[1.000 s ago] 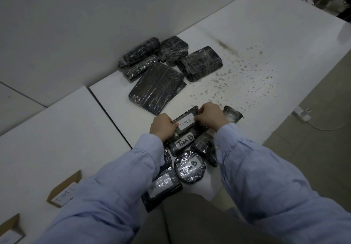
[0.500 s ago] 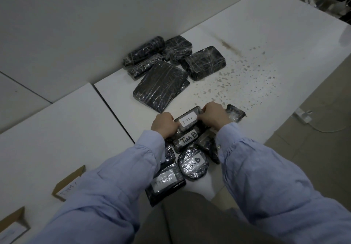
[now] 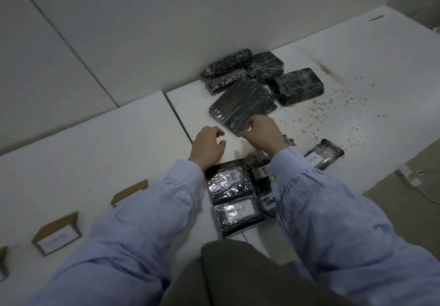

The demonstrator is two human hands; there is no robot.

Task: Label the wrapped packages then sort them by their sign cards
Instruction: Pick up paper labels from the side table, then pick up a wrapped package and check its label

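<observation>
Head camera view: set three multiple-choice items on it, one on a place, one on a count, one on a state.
1. Where is the right hand?
A. at the near corner of the flat package
B. on a sign card
C. on the floor

2. How many unlabelled packages lie by the wall?
A. three
B. five
C. eight

3. The left hand is:
A. holding a package
B. holding nothing
C. pinching a pen

Key:
1 A, its fingers pinch that corner.
2 B, two rolls, two blocks and the flat package lie there.
3 B, its fingers are loosely curled above the table.
</observation>
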